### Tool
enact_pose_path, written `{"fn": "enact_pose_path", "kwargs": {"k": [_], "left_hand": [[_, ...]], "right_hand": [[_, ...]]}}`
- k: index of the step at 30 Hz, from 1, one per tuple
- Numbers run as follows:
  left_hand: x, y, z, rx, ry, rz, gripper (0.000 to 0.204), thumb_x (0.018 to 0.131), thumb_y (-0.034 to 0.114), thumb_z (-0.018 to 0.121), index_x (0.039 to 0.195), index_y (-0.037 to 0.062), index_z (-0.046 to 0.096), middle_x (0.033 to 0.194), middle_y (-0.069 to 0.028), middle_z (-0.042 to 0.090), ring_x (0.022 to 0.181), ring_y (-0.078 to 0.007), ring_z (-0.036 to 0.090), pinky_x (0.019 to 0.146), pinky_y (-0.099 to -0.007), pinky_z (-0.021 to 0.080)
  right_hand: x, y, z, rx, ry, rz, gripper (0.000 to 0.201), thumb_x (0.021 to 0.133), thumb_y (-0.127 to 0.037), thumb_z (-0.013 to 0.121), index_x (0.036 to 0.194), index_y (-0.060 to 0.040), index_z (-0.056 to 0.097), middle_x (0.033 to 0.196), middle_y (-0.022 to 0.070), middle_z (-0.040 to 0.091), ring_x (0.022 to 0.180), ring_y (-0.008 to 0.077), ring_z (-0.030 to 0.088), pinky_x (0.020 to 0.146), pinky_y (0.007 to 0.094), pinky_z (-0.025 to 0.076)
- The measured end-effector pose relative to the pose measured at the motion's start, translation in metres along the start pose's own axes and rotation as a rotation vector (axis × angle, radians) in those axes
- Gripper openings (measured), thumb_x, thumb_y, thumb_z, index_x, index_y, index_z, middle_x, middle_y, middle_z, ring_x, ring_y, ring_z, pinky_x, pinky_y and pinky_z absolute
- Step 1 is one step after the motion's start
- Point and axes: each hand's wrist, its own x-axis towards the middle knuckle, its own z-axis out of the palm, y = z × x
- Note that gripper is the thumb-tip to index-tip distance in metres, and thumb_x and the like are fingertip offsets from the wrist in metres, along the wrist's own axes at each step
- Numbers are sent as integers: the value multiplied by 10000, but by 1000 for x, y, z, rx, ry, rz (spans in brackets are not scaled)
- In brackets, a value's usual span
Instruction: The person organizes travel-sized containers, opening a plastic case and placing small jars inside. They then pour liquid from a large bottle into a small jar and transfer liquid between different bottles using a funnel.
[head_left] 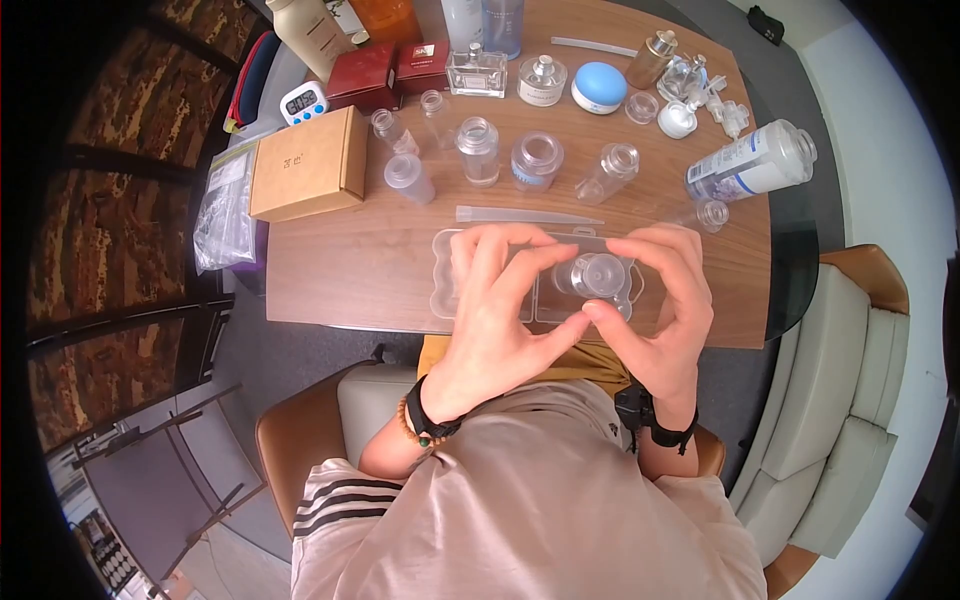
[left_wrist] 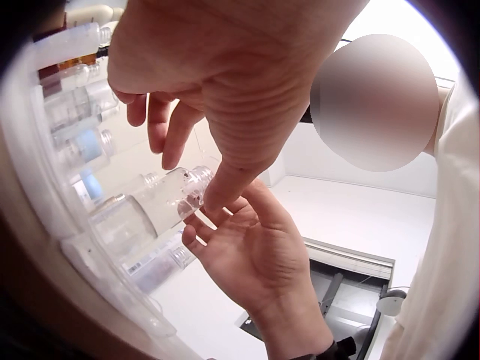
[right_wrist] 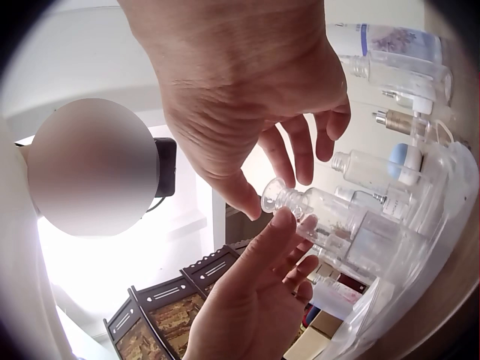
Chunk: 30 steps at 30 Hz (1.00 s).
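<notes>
A clear bottle (right_wrist: 330, 214) stands upright between both hands, over one half of an open clear plastic case (head_left: 442, 285). At its mouth is a clear round piece with a flared rim (right_wrist: 273, 196). My left hand (head_left: 490, 320) curves loosely around the left side, its thumb tip close to the neck. From the other side my right hand (head_left: 665, 305) arches around the bottle, thumb tip right at the flared rim. In the head view the thumb tips nearly meet on the near side, and the index fingers are spread apart on the far side.
Several clear bottles and jars, among them a wide jar (head_left: 537, 160), stand beyond the case. A clear strip (head_left: 530, 215) lies just behind it. A cardboard box (head_left: 308, 165) is at left, a large labelled bottle (head_left: 750, 165) lies at right, and a blue-lidded jar (head_left: 599, 86) stands farther back.
</notes>
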Motion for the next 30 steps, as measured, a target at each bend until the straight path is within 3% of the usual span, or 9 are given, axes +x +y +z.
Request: {"fn": "enact_pose_path", "kwargs": {"k": [20,30], "left_hand": [[8,-8,11,-22,-13,26,487,666,129,928,1120,97,753,1225,-55,626,1174,-335,481,1030,-476,403],[14,-1,6,-53,63,101,475,637,136,930,1080,93,762,1166,-56,652,1129,-336,498,997,-472,422]], "right_hand": [[3,2,-2,-25,-5,-8,414,695,-40,882,1092,-61,765,1062,93,697,1007,293,600,853,407,501],[7,-9,-11,72,40,-34,413,686,-15,867,1084,-27,755,1033,107,711,967,285,633,829,389,512]]}}
